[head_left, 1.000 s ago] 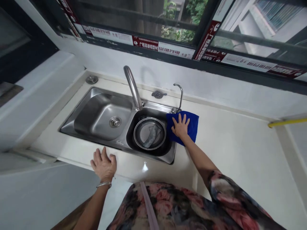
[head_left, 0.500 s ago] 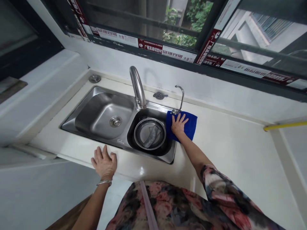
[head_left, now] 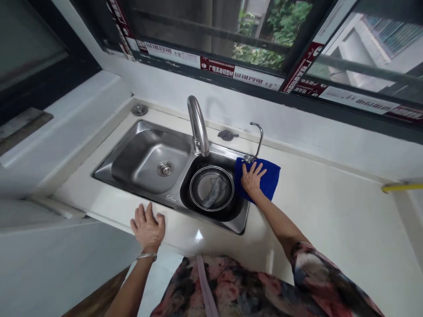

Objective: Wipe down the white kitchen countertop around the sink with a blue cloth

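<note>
My right hand [head_left: 252,178] lies flat with spread fingers on a blue cloth [head_left: 270,177]. The cloth covers the right rim of the steel double sink [head_left: 175,199] and part of the counter beside it. A thin bent tap [head_left: 260,138] rises just behind my fingertips. My left hand [head_left: 148,225] rests open on the front edge of the pale counter [head_left: 109,211], holding nothing. In the right basin sits a round dark pan [head_left: 197,189] with a crumpled grey item [head_left: 216,192] inside; I cannot tell what that item is.
A large curved faucet [head_left: 197,123] stands between the basins. Behind it lie a grey scouring pad [head_left: 226,135] and, at the left corner, a round metal drain cover [head_left: 139,109]. A yellow pipe [head_left: 401,188] sticks out at the right wall. A window [head_left: 211,26] runs along the back.
The whole view has shifted slightly, so everything appears a little further right and lower. My right hand stays on the blue cloth, my left on the counter edge.
</note>
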The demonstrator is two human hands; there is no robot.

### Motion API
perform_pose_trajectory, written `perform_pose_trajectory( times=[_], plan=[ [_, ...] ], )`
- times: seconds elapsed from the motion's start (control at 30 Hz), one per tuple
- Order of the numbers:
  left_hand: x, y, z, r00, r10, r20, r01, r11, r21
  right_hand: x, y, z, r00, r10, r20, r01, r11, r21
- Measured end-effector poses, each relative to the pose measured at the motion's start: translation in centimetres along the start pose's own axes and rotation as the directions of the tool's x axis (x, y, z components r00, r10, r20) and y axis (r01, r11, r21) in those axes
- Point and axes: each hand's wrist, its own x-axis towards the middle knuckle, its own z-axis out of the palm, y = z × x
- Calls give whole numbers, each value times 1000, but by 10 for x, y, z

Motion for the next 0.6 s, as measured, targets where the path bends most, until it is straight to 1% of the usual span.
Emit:
perform_pose_trajectory(
  times=[0.1,0.23,0.3,0.4,0.5,0.6],
  plan=[
    [0,-1,1,1000,10,10,-10,1000,-5,0,0,0,1000,3,-12,-4,1000,-9],
    [-1,-3,4,999,30,-32,-30,1000,9,6,-10,2,999,34,-6,-34,998,-45],
    [-2,-3,5,998,39,-46,-38,999,17,11,-17,3,998,69,2,-68,996,-52],
    [-2,-3,5,999,43,-34,-42,999,16,19,-23,2,990,141,29,-140,990,-28],
    [-2,-3,4,999,34,-22,-34,999,9,28,-16,-1,981,175,85,-179,983,36],
    [-2,-1,2,1000,27,-5,-27,1000,7,36,-2,-6,985,119,129,-130,988,84]
  ],
)
